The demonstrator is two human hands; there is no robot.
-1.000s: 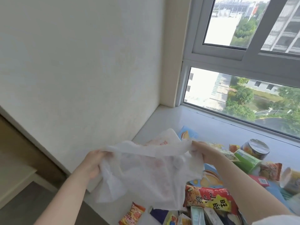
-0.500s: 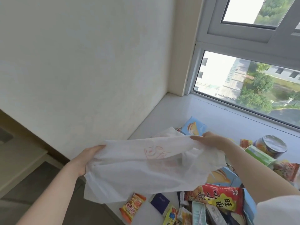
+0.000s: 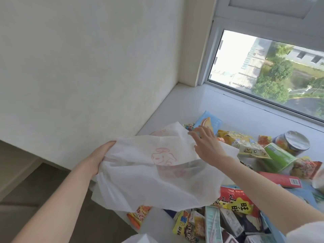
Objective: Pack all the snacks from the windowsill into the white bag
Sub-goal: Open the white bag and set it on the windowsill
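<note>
Head view, from nearest to farthest: at the bottom edge a jumble of snacks lies on the windowsill [image 3: 201,102], among them a yellow cartoon packet [image 3: 182,225], small cartons standing on end, and an orange packet [image 3: 139,214] that pokes out from under the hanging cloth of the white bag [image 3: 149,176]. Just above those, a red and yellow bag with black characters [image 3: 235,200] lies partly under your right forearm.

You hold the white bag above the near left part of the sill. Your left hand [image 3: 103,155] grips its left edge, with the fingers tucked behind the fabric, so how they curl is hidden. Your right hand [image 3: 206,146] rests on the bag's upper right edge with the fingers stretched out fairly straight; whether the thumb pinches the cloth underneath cannot be told. The bag sags between your hands and shows a faint red dog drawing on its front.

Beyond your right hand lie a blue packet [image 3: 208,121], a pale printed bag [image 3: 249,146], a green cup [image 3: 278,158] on its side, a red box [image 3: 280,178] and a foil-lidded tub [image 3: 292,142]. Farther back the sill meets the white wall [image 3: 78,67] on the left and the window [image 3: 271,67] behind.
</note>
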